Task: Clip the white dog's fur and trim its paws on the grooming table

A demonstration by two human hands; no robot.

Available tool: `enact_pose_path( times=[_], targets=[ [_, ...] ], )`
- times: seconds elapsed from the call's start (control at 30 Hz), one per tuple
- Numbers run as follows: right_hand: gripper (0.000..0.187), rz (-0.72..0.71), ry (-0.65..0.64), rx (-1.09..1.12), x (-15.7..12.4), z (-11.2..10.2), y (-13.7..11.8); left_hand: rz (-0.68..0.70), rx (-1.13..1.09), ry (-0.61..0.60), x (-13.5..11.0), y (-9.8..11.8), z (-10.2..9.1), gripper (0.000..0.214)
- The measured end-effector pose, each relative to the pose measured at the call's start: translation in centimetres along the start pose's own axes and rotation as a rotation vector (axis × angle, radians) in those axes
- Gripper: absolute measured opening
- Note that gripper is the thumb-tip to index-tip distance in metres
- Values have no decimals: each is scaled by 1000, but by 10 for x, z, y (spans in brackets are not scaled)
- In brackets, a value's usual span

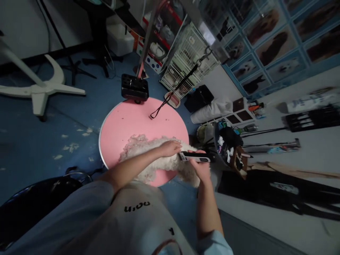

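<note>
A small white fluffy dog point(159, 156) lies on a round pink grooming table point(132, 120). My left hand point(170, 148) rests on the dog's back, fingers closed into the fur and holding it down. My right hand point(201, 166) grips a black-and-white electric clipper point(193, 157), whose head points left and touches the fur just beside my left hand. Loose clipped fur point(132, 145) lies on the table to the left of the dog.
A black leash loop point(162, 106) hangs from an overhead arm onto the table. A black box point(134, 87) sits at the table's far edge. Wire cages point(186, 60) stand behind. A tool caddy point(228, 145) is to the right, a white stand base point(39, 90) to the left.
</note>
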State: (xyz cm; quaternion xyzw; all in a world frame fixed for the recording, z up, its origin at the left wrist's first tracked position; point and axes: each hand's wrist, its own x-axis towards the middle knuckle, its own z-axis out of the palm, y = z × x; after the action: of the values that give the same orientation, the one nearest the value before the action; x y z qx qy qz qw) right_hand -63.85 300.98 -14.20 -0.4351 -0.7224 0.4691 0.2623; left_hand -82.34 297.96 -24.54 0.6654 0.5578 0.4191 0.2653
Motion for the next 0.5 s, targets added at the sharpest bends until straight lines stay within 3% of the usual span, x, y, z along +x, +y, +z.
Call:
enact_pose_path(
  times=[0.17, 0.33, 0.4, 0.5],
  targets=[
    [31, 28, -300, 10, 2, 24, 16, -42, 103, -41, -2, -9, 5, 29],
    [28, 47, -570, 29, -11, 16, 13, -106, 165, -71, -5, -7, 4, 33],
    [27, -8, -536, 26, -5, 6, 7, -116, 164, -78, -3, -6, 3, 35],
    [27, -128, -347, 15, 16, -4, -3, -107, 159, -73, -1, -4, 0, 35]
  ],
)
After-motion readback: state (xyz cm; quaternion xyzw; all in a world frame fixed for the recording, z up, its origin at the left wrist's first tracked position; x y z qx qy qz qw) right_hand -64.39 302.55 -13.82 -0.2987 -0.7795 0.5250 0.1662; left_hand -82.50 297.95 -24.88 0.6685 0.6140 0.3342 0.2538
